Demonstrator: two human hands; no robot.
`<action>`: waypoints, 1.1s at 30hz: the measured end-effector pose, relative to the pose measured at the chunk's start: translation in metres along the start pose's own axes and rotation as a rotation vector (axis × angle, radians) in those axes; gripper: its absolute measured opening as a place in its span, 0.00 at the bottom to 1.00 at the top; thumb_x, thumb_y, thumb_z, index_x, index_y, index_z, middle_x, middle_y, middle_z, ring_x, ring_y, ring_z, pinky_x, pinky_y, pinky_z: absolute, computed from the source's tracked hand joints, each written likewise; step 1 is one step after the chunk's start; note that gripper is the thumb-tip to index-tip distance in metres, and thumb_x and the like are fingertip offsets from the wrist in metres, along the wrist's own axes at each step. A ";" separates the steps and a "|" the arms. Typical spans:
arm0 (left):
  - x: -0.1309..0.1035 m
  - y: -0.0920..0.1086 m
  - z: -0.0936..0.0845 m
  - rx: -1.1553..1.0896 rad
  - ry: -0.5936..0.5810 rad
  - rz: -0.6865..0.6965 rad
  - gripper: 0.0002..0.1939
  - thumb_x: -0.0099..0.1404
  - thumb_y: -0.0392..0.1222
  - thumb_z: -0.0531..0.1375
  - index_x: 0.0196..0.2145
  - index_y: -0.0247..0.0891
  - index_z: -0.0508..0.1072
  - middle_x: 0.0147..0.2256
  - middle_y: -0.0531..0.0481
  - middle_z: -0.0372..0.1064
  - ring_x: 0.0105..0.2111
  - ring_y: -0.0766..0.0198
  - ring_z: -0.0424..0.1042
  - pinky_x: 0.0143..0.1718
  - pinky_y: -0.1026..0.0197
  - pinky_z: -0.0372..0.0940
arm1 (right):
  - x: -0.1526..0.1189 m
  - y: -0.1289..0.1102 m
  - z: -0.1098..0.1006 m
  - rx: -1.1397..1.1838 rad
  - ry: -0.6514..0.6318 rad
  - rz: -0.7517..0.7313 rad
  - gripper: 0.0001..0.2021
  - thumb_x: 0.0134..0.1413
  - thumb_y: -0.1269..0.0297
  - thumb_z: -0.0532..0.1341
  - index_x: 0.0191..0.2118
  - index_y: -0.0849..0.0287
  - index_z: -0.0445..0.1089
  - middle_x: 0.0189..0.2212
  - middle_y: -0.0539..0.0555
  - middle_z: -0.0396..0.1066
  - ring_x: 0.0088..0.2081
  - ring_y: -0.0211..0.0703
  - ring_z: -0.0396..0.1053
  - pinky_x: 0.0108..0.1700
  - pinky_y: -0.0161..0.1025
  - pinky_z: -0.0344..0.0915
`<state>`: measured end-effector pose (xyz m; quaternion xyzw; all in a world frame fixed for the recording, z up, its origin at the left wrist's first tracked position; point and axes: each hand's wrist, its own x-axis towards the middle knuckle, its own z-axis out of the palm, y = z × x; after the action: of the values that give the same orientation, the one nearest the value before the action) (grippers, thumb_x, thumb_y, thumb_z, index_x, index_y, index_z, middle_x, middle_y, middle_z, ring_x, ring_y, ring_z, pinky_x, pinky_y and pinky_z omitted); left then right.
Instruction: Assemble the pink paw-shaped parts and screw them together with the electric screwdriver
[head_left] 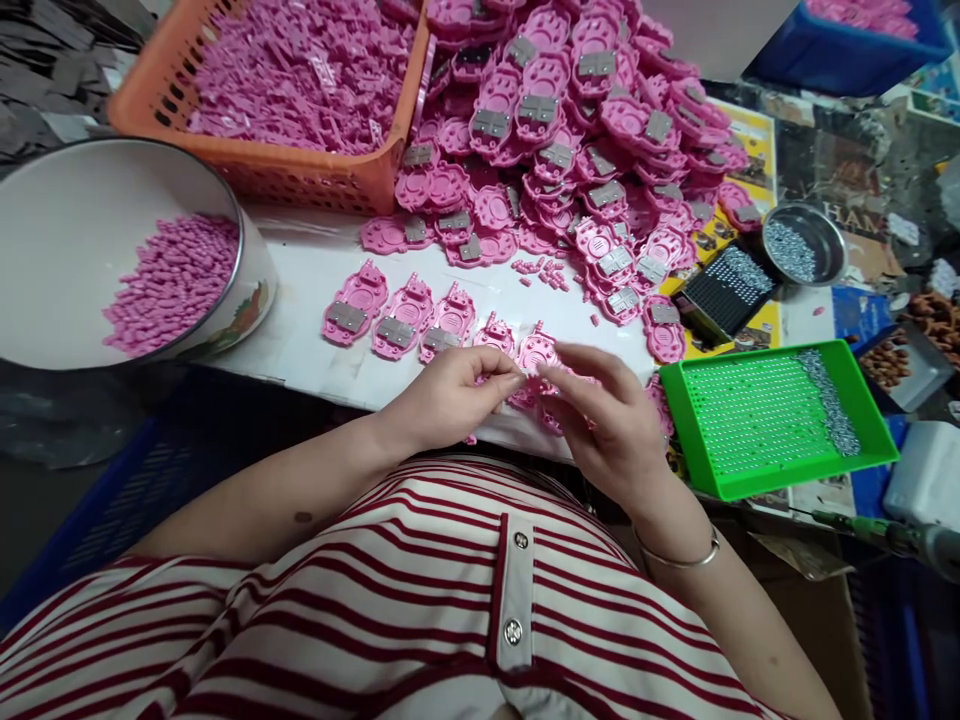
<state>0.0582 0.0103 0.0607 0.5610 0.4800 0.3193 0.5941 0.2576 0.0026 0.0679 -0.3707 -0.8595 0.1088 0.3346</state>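
My left hand [457, 395] is closed, thumb and forefinger pinched over the row of pink plastic housings; whatever is in the pinch is too small to make out. Close beside it, my right hand [611, 420] hovers with thumb and fingers apart, and I see nothing held in it. Under the hands, several pink housings lie along the table's front edge; one pink housing [538, 348] is partly covered by my fingers. To the left in the row, another pink housing [352, 305] carries a grey metal plate. Small pink pegs [541, 272] lie loose behind the row.
A large pile of pink housings [540, 110] rises at the back. An orange basket [262, 155] and a white enamel bowl [259, 285] hold pink parts. At right are a green tray [731, 485] of screws, a black tray [724, 290], a metal dish [832, 265] and a screwdriver [870, 525].
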 end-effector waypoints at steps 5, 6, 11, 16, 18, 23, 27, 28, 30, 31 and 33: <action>0.002 0.000 0.003 0.065 0.010 0.020 0.14 0.67 0.46 0.56 0.31 0.34 0.75 0.25 0.53 0.70 0.24 0.69 0.67 0.29 0.67 0.63 | -0.002 0.016 -0.001 -0.111 -0.074 -0.187 0.11 0.57 0.75 0.61 0.46 0.63 0.74 0.40 0.60 0.77 0.41 0.42 0.74 0.43 0.40 0.71; 0.001 -0.001 0.003 0.125 0.041 0.043 0.14 0.68 0.46 0.56 0.36 0.34 0.77 0.29 0.50 0.74 0.27 0.68 0.70 0.31 0.65 0.66 | -0.001 0.021 0.000 -0.106 -0.053 -0.155 0.11 0.58 0.74 0.61 0.46 0.63 0.74 0.39 0.59 0.78 0.41 0.42 0.74 0.42 0.39 0.71; -0.005 -0.005 0.007 0.776 0.044 0.187 0.21 0.72 0.40 0.51 0.60 0.40 0.69 0.48 0.45 0.77 0.44 0.56 0.76 0.44 0.56 0.69 | 0.015 0.049 0.012 -0.140 -0.046 0.098 0.11 0.62 0.68 0.58 0.46 0.61 0.76 0.39 0.58 0.77 0.39 0.41 0.74 0.40 0.38 0.71; -0.005 0.001 0.015 1.210 -0.132 0.127 0.21 0.74 0.46 0.50 0.62 0.45 0.66 0.41 0.46 0.77 0.38 0.53 0.77 0.31 0.57 0.68 | 0.022 0.062 0.025 -0.216 -0.179 0.156 0.14 0.62 0.68 0.56 0.47 0.60 0.77 0.40 0.60 0.77 0.40 0.44 0.72 0.41 0.41 0.70; -0.004 0.003 0.016 1.271 -0.144 0.113 0.21 0.74 0.47 0.50 0.61 0.46 0.67 0.38 0.46 0.77 0.37 0.54 0.77 0.30 0.59 0.67 | 0.019 0.063 0.029 -0.227 -0.199 0.176 0.15 0.63 0.69 0.54 0.47 0.60 0.77 0.39 0.60 0.76 0.40 0.44 0.72 0.42 0.42 0.69; -0.002 0.004 0.015 1.290 -0.158 0.093 0.20 0.74 0.47 0.50 0.60 0.48 0.69 0.38 0.46 0.76 0.37 0.55 0.77 0.29 0.61 0.64 | 0.013 0.067 0.033 -0.237 -0.192 0.204 0.15 0.63 0.68 0.54 0.46 0.58 0.78 0.39 0.59 0.76 0.40 0.44 0.71 0.43 0.42 0.69; -0.001 0.003 0.015 1.289 -0.162 0.095 0.19 0.74 0.47 0.50 0.59 0.48 0.69 0.38 0.46 0.76 0.37 0.55 0.77 0.28 0.60 0.64 | 0.011 0.068 0.034 -0.214 -0.169 0.184 0.15 0.63 0.68 0.54 0.46 0.60 0.77 0.39 0.60 0.76 0.40 0.44 0.72 0.43 0.42 0.69; -0.001 0.003 0.015 1.290 -0.163 0.093 0.19 0.74 0.47 0.50 0.59 0.48 0.69 0.38 0.46 0.76 0.36 0.55 0.77 0.28 0.60 0.64 | 0.011 0.068 0.034 -0.208 -0.157 0.180 0.15 0.63 0.68 0.54 0.46 0.60 0.77 0.39 0.60 0.76 0.41 0.44 0.72 0.43 0.42 0.70; 0.000 0.003 0.015 1.291 -0.164 0.091 0.20 0.74 0.46 0.50 0.60 0.48 0.68 0.38 0.46 0.76 0.36 0.55 0.77 0.28 0.60 0.64 | 0.011 0.068 0.034 -0.203 -0.137 0.176 0.15 0.63 0.68 0.54 0.47 0.59 0.77 0.39 0.60 0.76 0.41 0.44 0.72 0.44 0.43 0.70; 0.000 0.003 0.015 1.290 -0.165 0.089 0.20 0.74 0.46 0.50 0.60 0.47 0.68 0.38 0.45 0.76 0.37 0.55 0.77 0.28 0.60 0.64 | 0.011 0.068 0.034 -0.202 -0.134 0.175 0.15 0.63 0.68 0.54 0.47 0.59 0.77 0.39 0.60 0.77 0.41 0.45 0.72 0.44 0.43 0.70; 0.000 0.003 0.015 1.285 -0.169 0.087 0.20 0.74 0.46 0.49 0.60 0.47 0.68 0.38 0.45 0.76 0.37 0.54 0.77 0.28 0.60 0.63 | 0.011 0.068 0.035 -0.202 -0.145 0.173 0.15 0.64 0.68 0.54 0.46 0.59 0.77 0.39 0.60 0.77 0.41 0.45 0.72 0.44 0.44 0.70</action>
<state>0.0722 0.0054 0.0625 0.8466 0.5040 -0.0529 0.1623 0.2679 0.0602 0.0170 -0.4663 -0.8528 0.0765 0.2222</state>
